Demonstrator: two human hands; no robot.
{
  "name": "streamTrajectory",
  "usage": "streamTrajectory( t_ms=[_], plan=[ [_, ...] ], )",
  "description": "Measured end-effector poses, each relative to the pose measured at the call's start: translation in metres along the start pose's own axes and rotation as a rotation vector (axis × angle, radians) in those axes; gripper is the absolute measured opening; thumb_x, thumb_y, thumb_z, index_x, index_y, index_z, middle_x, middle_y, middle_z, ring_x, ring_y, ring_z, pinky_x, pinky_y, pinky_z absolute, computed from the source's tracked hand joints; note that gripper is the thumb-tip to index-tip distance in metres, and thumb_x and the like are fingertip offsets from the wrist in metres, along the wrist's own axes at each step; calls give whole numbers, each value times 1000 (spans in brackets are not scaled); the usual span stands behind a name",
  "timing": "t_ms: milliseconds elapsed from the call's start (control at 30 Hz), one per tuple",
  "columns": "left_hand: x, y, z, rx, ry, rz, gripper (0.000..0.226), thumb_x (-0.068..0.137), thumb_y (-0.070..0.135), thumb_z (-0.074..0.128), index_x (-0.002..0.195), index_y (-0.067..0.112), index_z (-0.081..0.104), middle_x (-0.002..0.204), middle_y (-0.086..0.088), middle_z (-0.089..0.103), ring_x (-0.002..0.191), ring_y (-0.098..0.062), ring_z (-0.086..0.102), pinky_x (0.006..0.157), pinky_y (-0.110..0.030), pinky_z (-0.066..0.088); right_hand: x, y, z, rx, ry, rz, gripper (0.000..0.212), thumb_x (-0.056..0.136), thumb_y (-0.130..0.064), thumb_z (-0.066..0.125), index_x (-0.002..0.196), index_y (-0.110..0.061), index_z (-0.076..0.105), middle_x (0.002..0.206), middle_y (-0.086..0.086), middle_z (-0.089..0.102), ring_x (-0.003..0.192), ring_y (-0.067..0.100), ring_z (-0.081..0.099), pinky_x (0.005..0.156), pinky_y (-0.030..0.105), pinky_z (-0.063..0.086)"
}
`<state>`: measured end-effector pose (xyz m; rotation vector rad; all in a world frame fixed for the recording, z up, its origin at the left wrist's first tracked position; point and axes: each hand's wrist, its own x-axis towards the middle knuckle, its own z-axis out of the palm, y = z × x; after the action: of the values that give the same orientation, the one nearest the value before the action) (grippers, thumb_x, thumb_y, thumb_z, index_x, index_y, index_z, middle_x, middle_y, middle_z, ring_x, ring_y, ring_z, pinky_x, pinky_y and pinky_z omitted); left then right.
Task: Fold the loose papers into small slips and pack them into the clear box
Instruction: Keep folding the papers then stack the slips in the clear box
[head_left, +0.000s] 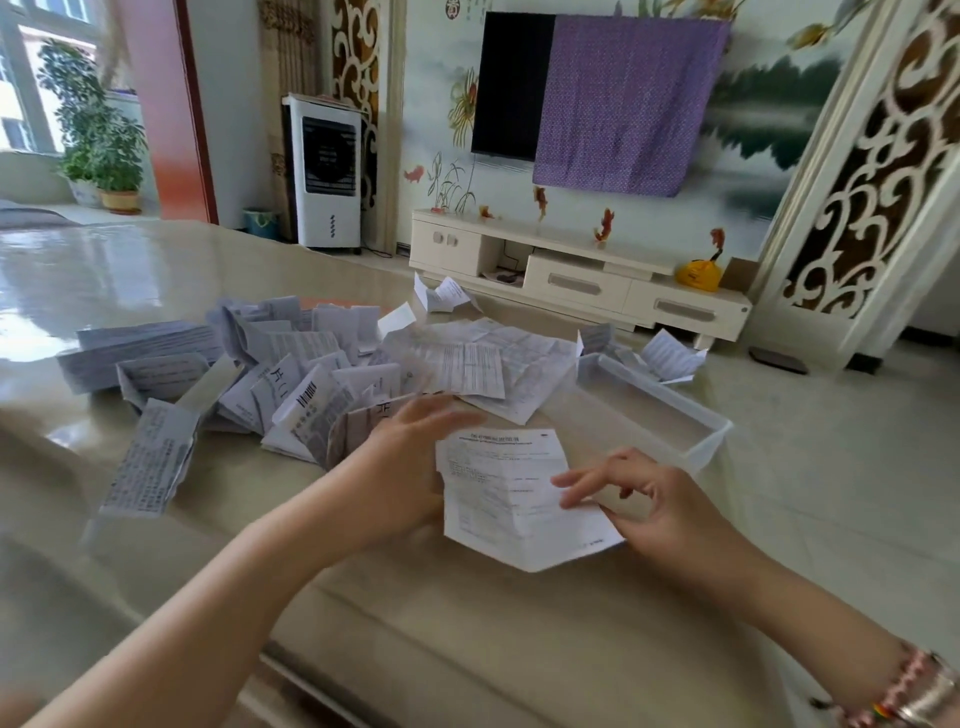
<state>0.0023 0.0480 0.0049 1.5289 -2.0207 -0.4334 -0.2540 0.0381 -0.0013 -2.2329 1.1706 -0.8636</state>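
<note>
Folding is the step in hand: I hold one creased sheet just beside the near end of the clear box. My left hand grips its left edge, my right hand pinches the right side with its other fingers spread. Beyond the sheet lies the loose pile. Next I need to halve the sheet again; the box looks unfilled.

head cam | 1 view | faces forward-down | close over table
</note>
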Motion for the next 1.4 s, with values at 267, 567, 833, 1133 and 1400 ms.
streamTrajectory(
  t_ms=[267, 567, 833, 1133, 1400],
  plan=[
    [-21, -8, 13, -68, -104, 185, 23, 85, 38, 66, 104, 29, 75, 114, 16, 65, 100, 9, 55, 84, -4, 38, -6, 7, -4, 56, -189, 32, 15, 88, -17, 69, 99, -27, 72, 109, -18, 69, 104, -5, 61, 89, 12, 44],
    [-6, -6, 19, -271, 108, -157, 39, 88, 47, 60, 92, 9, 67, 70, -3, 66, 65, -18, 60, 65, -29, 47, 48, 3, 21, -5, 59, 319, 41, 96, -38, 54, 64, -15, 44, 61, -2, 38, 56, 11, 34, 52, 27, 24],
    [7, 1, 30, -54, 229, -292, 45, 93, 35, 53, 133, 26, 34, 97, -5, 60, 93, -27, 58, 75, -36, 48, 70, 4, 33, -476, 56, 343, 33, 92, -42, 51, 77, -12, 53, 77, 1, 59, 79, 23, 57, 60, 33, 37],
    [-1, 12, 28, 198, 156, -303, 28, 96, 36, 42, 121, 42, 55, 109, 2, 63, 99, -24, 59, 74, -28, 45, 69, 10, 39, -560, 97, 297, 33, 92, -37, 50, 68, -15, 42, 66, 1, 51, 71, 25, 55, 51, 30, 30],
    [-8, 19, 28, 387, 153, -276, 30, 99, 37, 34, 120, 35, 56, 115, 4, 63, 104, -24, 58, 79, -30, 48, 67, 10, 45, -673, 118, 257, 40, 97, -38, 41, 65, -18, 29, 63, -2, 44, 62, 24, 44, 48, 30, 24]
  ],
)
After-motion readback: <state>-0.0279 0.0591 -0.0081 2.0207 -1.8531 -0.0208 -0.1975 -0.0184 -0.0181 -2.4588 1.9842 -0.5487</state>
